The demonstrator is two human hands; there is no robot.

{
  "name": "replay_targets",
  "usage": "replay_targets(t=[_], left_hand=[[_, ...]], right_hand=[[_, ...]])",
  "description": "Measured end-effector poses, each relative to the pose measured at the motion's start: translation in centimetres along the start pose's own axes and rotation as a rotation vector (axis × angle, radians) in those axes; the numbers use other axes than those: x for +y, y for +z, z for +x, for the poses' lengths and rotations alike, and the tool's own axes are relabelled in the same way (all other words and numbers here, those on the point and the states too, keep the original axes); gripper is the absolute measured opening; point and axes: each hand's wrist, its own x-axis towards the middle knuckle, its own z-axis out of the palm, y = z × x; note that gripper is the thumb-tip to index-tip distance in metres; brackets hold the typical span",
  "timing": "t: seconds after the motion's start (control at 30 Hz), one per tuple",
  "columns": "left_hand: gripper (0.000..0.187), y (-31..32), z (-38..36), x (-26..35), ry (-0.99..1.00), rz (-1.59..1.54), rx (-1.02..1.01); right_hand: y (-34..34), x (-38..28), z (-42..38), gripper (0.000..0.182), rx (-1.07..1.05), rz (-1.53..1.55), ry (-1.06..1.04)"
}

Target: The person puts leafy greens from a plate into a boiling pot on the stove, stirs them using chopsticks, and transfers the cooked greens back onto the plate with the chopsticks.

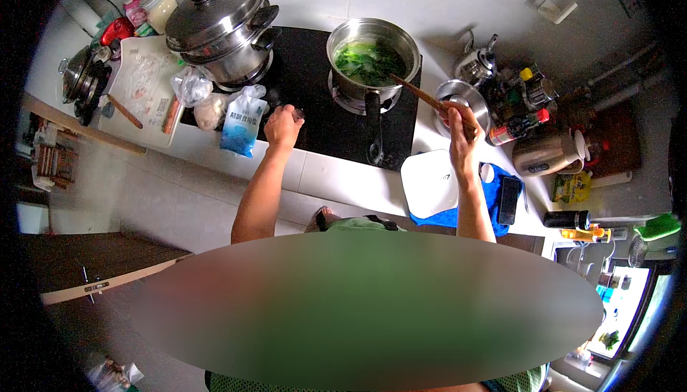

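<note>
My right hand (461, 131) grips a pair of wooden chopsticks (418, 93) whose tips reach into a steel pot (373, 55) of green leafy vegetables in broth on the black stove (315, 98). The pot's black handle (373, 123) points toward me. My left hand (283, 127) is closed over the stove's front left part, pinching something small that I cannot make out. A blue-and-white bag of salt (242, 121) lies just left of that hand.
A large lidded steamer pot (222, 30) sits on the left burner. A cutting board (143, 91) with food lies further left. A white plate (429, 181), blue cloth (501, 191), phone (509, 200), kettle (547, 152) and condiment bottles (519, 127) crowd the right counter.
</note>
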Motion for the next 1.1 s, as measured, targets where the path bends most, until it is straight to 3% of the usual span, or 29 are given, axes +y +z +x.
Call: replay_targets(t=[1.1], left_hand=[[0.031,-0.1,0.0,0.1,0.012,0.004,0.02]], right_hand=[[0.2,0.5,0.3,0.021,-0.019,-0.006,0.006]])
